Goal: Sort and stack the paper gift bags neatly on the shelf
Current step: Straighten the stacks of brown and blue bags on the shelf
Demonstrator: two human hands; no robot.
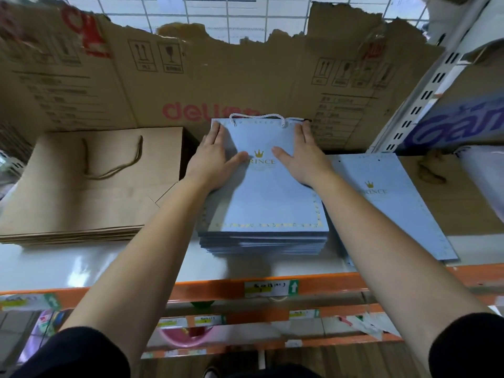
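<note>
A stack of light blue paper gift bags with a gold crown print lies flat in the middle of the white shelf. A white cord handle shows at its far edge. My left hand lies flat on the top bag's left side, fingers straight. My right hand lies flat on its right side, thumb toward the crown. To the left sits a stack of brown kraft bags. To the right lies a lower pile of blue bags.
Torn cardboard lines the back of the shelf. A white slotted upright and a box stand at the right. The orange shelf edge carries price labels. Lower shelves with goods show below.
</note>
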